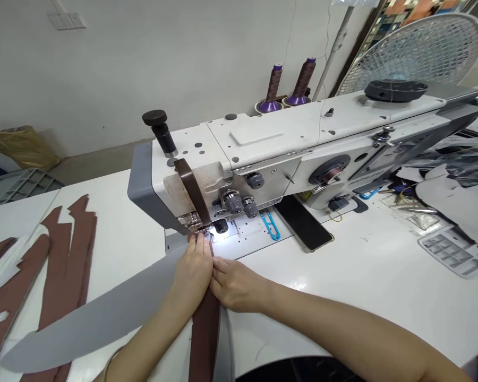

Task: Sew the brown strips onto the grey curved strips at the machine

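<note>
A grey panel (115, 302) and a brown strip of material (204, 339) lie together under the head of a white sewing machine (263, 138). My left hand (193, 265) presses on them with fingers stretched out and lying flat, the tips close to the lit presser foot (201, 231). Just right of it, my right hand (235, 281) is closed at the strip's right edge, thumb and fingers pinching the material. Below my hands the strip hangs toward me, with a grey layer beside it. The needle point is hidden behind the foot and guard.
Several brown cut pieces (59, 265) lie on the table at left. A phone (305, 223) and a blue thread snipper (271, 225) rest by the machine bed. Two brown thread cones (273, 87) stand behind the machine, a fan (418, 50) at back right. Grey pieces (458, 199) lie at right.
</note>
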`<state>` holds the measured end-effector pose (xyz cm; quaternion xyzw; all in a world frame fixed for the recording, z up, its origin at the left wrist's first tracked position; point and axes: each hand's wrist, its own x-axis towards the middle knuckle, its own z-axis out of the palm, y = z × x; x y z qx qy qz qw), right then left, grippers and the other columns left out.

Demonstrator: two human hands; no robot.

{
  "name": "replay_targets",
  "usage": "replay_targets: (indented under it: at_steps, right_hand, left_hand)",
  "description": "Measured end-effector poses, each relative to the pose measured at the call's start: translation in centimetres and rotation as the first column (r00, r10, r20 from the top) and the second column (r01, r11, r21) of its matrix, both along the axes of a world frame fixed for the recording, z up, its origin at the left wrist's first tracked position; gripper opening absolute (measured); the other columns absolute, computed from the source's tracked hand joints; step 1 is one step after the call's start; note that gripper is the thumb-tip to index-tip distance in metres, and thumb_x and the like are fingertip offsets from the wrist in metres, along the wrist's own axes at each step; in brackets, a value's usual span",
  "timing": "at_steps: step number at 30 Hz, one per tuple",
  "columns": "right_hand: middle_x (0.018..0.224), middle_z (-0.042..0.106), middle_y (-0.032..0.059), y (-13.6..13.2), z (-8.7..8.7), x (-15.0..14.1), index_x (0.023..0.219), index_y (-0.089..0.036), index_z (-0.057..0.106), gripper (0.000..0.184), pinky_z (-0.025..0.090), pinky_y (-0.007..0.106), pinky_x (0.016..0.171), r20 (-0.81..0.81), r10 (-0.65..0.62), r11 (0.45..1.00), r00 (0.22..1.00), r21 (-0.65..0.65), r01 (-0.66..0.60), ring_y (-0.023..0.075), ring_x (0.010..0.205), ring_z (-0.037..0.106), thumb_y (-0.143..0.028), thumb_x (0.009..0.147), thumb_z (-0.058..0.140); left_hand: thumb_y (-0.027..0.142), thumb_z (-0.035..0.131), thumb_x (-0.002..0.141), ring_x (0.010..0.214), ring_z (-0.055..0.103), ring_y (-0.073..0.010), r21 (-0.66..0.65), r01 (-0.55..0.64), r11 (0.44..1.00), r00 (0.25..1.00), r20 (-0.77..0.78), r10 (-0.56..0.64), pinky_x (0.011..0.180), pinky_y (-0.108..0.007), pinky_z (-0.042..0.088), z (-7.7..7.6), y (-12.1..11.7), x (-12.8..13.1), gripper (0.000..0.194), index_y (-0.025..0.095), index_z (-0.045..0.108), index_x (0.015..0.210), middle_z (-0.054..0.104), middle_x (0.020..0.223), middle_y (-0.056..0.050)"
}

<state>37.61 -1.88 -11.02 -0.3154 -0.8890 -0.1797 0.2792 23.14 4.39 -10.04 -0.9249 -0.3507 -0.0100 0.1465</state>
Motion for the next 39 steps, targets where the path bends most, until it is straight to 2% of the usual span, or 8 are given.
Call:
replay_targets:
  at_steps: [4, 11, 19, 29, 31, 34, 36, 39]
  right_hand:
    - [0.077, 0.066, 0.0149, -0.1, 0.1, 0.0, 0.079, -0.005, 0.066, 0.022, 0.050, 0.041, 0.084, 0.003, -0.011, 1.000, 1.000, -0.003, 0.011, 0.0223, 0.072, 0.058, -0.002, 0.085, 0.045]
    - [0.076, 0.066, 0.0151, -0.2, 0.2, -0.1, 0.080, -0.004, 0.066, 0.022, 0.051, 0.041, 0.081, 0.022, -0.027, 0.999, 0.999, -0.021, 0.028, 0.0232, 0.072, 0.058, -0.002, 0.086, 0.045]
    - [0.076, 0.068, 0.0135, -0.3, 0.4, -0.1, 0.078, -0.007, 0.066, 0.025, 0.052, 0.040, 0.079, 0.056, -0.046, 0.999, 0.997, -0.016, 0.047, 0.0232, 0.072, 0.058, -0.004, 0.088, 0.044]
    - [0.083, 0.069, 0.0177, 0.1, 0.6, 0.2, 0.083, -0.005, 0.064, 0.019, 0.050, 0.042, 0.082, 0.163, -0.070, 0.997, 0.984, -0.018, 0.074, 0.0245, 0.077, 0.061, -0.005, 0.089, 0.047]
    - [0.083, 0.069, 0.0184, 0.0, 0.7, 0.3, 0.081, -0.006, 0.063, 0.019, 0.050, 0.042, 0.080, 0.175, -0.071, 0.997, 0.982, -0.019, 0.076, 0.0247, 0.077, 0.061, -0.005, 0.089, 0.047]
    - [0.078, 0.068, 0.0173, -0.3, 0.9, 0.3, 0.075, -0.008, 0.062, 0.020, 0.050, 0.041, 0.074, 0.179, -0.065, 0.997, 0.982, -0.035, 0.072, 0.0242, 0.071, 0.060, -0.005, 0.088, 0.047]
    - [0.075, 0.068, 0.0170, -0.5, 1.1, 0.2, 0.072, -0.009, 0.061, 0.020, 0.049, 0.040, 0.071, 0.191, -0.060, 0.996, 0.980, -0.053, 0.072, 0.0236, 0.068, 0.060, -0.006, 0.087, 0.047]
    - [0.076, 0.069, 0.0195, -0.8, 1.4, 0.1, 0.072, -0.008, 0.061, 0.019, 0.049, 0.040, 0.069, 0.209, -0.055, 0.996, 0.976, -0.052, 0.067, 0.0238, 0.066, 0.060, -0.005, 0.085, 0.047]
  left_hand:
    - [0.000, 0.039, 0.086, 0.122, 0.056, -0.0319, 0.029, -0.025, 0.999, 1.000, -0.002, 0.025, 0.092, -0.039, 0.054, -0.1, -0.2, 0.1, 0.046, 0.001, 0.059, 0.127, 0.059, 0.129, -0.022]
    - [-0.001, 0.041, 0.086, 0.125, 0.052, -0.0343, -0.100, -0.058, 0.993, 0.997, 0.040, 0.062, 0.098, -0.042, 0.051, -0.1, -0.1, 0.1, 0.046, 0.001, 0.057, 0.130, 0.056, 0.132, -0.023]
    - [-0.001, 0.040, 0.086, 0.125, 0.052, -0.0345, -0.121, -0.059, 0.991, 0.996, 0.052, 0.066, 0.098, -0.044, 0.051, -0.1, -0.1, 0.2, 0.046, 0.000, 0.056, 0.129, 0.055, 0.132, -0.025]
    - [0.003, 0.037, 0.089, 0.124, 0.052, -0.0299, -0.128, -0.031, 0.991, 0.981, 0.184, 0.054, 0.102, -0.043, 0.046, -0.8, 0.7, 0.0, 0.041, 0.003, 0.058, 0.124, 0.059, 0.126, -0.021]
    - [0.004, 0.037, 0.089, 0.121, 0.053, -0.0290, -0.110, -0.026, 0.994, 0.979, 0.199, 0.048, 0.101, -0.042, 0.046, -0.3, 0.6, -0.3, 0.040, 0.004, 0.059, 0.123, 0.059, 0.126, -0.020]
    - [0.006, 0.039, 0.089, 0.099, 0.060, -0.0273, -0.100, -0.106, 0.989, 0.987, 0.113, 0.117, 0.082, -0.039, 0.051, 1.2, 0.2, -0.7, 0.039, 0.013, 0.061, 0.121, 0.061, 0.110, -0.016]
    - [0.006, 0.037, 0.088, 0.085, 0.059, -0.0255, -0.132, -0.148, 0.980, 0.989, 0.004, 0.150, 0.073, -0.036, 0.050, 2.4, -0.2, -0.9, 0.041, 0.016, 0.062, 0.119, 0.061, 0.096, -0.012]
    - [0.003, 0.036, 0.087, 0.086, 0.060, -0.0253, -0.238, -0.151, 0.959, 0.985, -0.115, 0.127, 0.073, -0.035, 0.049, 4.0, -0.6, -0.6, 0.042, 0.013, 0.063, 0.117, 0.061, 0.095, -0.012]
